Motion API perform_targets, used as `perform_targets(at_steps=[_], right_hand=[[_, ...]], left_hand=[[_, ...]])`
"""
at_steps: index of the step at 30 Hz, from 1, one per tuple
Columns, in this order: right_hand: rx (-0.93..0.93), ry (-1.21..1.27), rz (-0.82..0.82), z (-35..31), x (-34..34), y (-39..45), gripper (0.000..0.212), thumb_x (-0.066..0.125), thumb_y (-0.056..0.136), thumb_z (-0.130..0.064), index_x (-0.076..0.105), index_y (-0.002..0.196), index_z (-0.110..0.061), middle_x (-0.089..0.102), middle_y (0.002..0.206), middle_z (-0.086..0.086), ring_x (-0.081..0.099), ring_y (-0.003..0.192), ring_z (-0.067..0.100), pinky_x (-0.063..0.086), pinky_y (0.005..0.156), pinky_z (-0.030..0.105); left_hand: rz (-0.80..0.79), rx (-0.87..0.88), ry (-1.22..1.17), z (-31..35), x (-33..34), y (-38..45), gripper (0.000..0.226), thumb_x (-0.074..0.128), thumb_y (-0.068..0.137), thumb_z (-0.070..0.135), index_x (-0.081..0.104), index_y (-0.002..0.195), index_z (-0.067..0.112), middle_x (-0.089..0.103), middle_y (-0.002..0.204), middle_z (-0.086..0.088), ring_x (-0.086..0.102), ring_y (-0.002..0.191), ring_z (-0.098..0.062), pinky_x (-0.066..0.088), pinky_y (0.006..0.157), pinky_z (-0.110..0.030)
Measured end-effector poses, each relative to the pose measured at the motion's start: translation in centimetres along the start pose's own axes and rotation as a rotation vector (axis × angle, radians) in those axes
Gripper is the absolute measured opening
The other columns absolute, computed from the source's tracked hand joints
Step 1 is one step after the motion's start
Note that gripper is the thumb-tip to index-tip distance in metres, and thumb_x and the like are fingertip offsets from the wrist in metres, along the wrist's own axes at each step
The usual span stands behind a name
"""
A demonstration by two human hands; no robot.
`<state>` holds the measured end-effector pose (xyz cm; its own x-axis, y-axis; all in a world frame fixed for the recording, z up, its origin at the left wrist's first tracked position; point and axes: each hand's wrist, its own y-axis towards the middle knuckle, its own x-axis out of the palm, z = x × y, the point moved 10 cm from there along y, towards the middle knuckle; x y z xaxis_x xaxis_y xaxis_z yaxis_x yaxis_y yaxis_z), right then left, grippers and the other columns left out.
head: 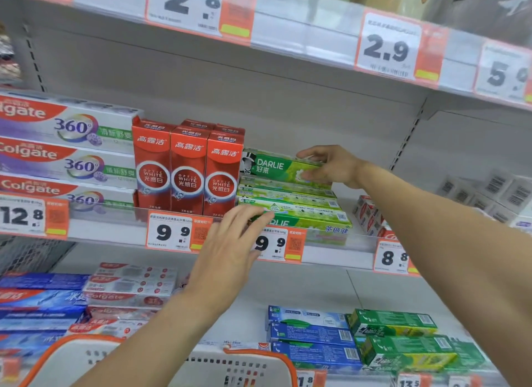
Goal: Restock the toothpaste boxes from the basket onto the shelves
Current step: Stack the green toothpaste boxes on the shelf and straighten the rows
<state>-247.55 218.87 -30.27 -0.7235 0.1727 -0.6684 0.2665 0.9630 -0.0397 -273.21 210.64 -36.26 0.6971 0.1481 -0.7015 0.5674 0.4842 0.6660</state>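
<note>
White shop shelving with orange price tags fills the view, and the middle shelf [115, 231] carries the green Darlie stack [290, 202] just right of three upright red boxes [187, 170]. At about two o'clock from centre, the right hand [328, 166] pinches the top green toothpaste box [279, 166] at its right end, thumb under and fingers curled over, setting it on the stack. The left hand [230, 242], fingers straight and spread, touches the stack's front lower box at about six o'clock of the held one. Such a carton looks light, stiff and a little slick, easily dented at the edges; the end grip seems sound. At the bottom edge sits the orange-rimmed basket [259, 355].
</note>
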Motion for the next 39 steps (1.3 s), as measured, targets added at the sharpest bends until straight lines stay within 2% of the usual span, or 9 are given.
perform_targets(at_steps=[4, 10, 21, 25, 29, 31, 34, 37, 39], right_hand=[[-0.033, -0.070, -0.027, -0.3, -0.1, 0.4, 0.052, 0.084, 0.078, -0.008, 0.067, 0.124, -0.026, 0.058, 0.132, 0.003, 0.060, 0.116, 0.014, 0.055, 0.075, 0.016], [0.077, -0.099, -0.180, 2.2, 1.9, 0.3, 0.051, 0.082, 0.074, -0.039, 0.068, 0.122, -0.031, 0.059, 0.136, -0.001, 0.049, 0.130, 0.015, 0.035, 0.114, 0.033], [0.096, -0.157, -0.057, 2.7, 1.6, 0.0, 0.034, 0.076, 0.087, -0.034, 0.070, 0.120, -0.029, 0.064, 0.127, -0.002, 0.055, 0.123, 0.016, 0.045, 0.096, 0.027], [-0.151, -0.378, 0.232, -2.3, 0.1, -4.0, 0.035, 0.072, 0.090, -0.036, 0.068, 0.121, -0.020, 0.063, 0.115, -0.005, 0.058, 0.106, 0.012, 0.046, 0.093, 0.028], [-0.462, 0.044, 0.384, -7.8, 2.9, -14.4, 0.005, 0.074, 0.089, -0.012, 0.073, 0.086, -0.016, 0.070, 0.072, -0.008, 0.064, 0.065, 0.008, 0.051, 0.067, 0.022], [-0.458, 0.293, 0.225, -7.8, 7.6, -17.5, 0.012, 0.072, 0.088, -0.002, 0.070, 0.080, -0.011, 0.064, 0.059, -0.005, 0.058, 0.053, 0.010, 0.047, 0.058, 0.022], [-0.205, 0.496, -0.216, -4.1, 19.3, -18.7, 0.008, 0.073, 0.086, -0.003, 0.070, 0.080, -0.007, 0.060, 0.060, 0.012, 0.055, 0.052, 0.018, 0.044, 0.056, 0.028], [0.102, 0.352, -0.443, 4.0, 30.5, -20.1, 0.007, 0.071, 0.090, -0.009, 0.071, 0.083, -0.008, 0.062, 0.068, 0.015, 0.056, 0.057, 0.017, 0.044, 0.055, 0.026], [0.180, 0.202, -0.501, 8.8, 36.2, -21.7, 0.011, 0.066, 0.094, -0.012, 0.069, 0.083, -0.010, 0.063, 0.072, 0.010, 0.055, 0.060, 0.016, 0.046, 0.058, 0.027]], left_hand=[[0.007, -0.009, -0.003, -0.2, 0.2, 0.1, 0.082, 0.089, 0.069, 0.012, 0.051, 0.142, 0.017, 0.050, 0.137, 0.002, 0.040, 0.131, -0.019, 0.047, 0.098, -0.040], [0.010, -0.009, -0.023, -0.6, 0.2, 0.2, 0.079, 0.089, 0.069, 0.012, 0.053, 0.140, 0.018, 0.049, 0.137, 0.004, 0.039, 0.131, -0.016, 0.039, 0.102, -0.035], [0.016, -0.013, -0.027, -0.7, 0.3, 0.1, 0.078, 0.088, 0.071, 0.015, 0.052, 0.140, 0.019, 0.048, 0.138, 0.005, 0.038, 0.132, -0.015, 0.039, 0.102, -0.034], [0.027, 0.027, -0.054, 0.2, -0.9, -0.3, 0.072, 0.080, 0.081, 0.017, 0.046, 0.145, 0.018, 0.047, 0.143, 0.004, 0.039, 0.136, -0.016, 0.043, 0.107, -0.039], [0.093, 0.068, -0.138, 0.6, -2.8, -2.9, 0.039, 0.061, 0.091, 0.018, 0.054, 0.129, 0.016, 0.056, 0.127, 0.001, 0.057, 0.114, -0.021, 0.049, 0.092, -0.036], [-0.077, 0.015, -0.153, -0.5, -1.5, -5.5, 0.026, 0.057, 0.093, 0.024, 0.057, 0.119, 0.019, 0.055, 0.115, 0.005, 0.060, 0.099, -0.018, 0.052, 0.076, -0.036], [-0.556, -0.164, -0.039, -4.0, 2.6, -12.6, 0.024, 0.056, 0.097, 0.031, 0.058, 0.118, 0.019, 0.055, 0.118, 0.002, 0.058, 0.102, -0.020, 0.046, 0.081, -0.036], [-1.055, -0.392, -0.013, -7.7, 6.0, -24.0, 0.031, 0.056, 0.098, 0.035, 0.058, 0.124, 0.018, 0.055, 0.128, -0.003, 0.057, 0.113, -0.023, 0.044, 0.091, -0.033], [-1.228, -0.496, 0.011, -9.7, 6.7, -31.3, 0.033, 0.056, 0.099, 0.033, 0.062, 0.124, 0.013, 0.056, 0.134, -0.006, 0.058, 0.114, -0.026, 0.044, 0.092, -0.032]])
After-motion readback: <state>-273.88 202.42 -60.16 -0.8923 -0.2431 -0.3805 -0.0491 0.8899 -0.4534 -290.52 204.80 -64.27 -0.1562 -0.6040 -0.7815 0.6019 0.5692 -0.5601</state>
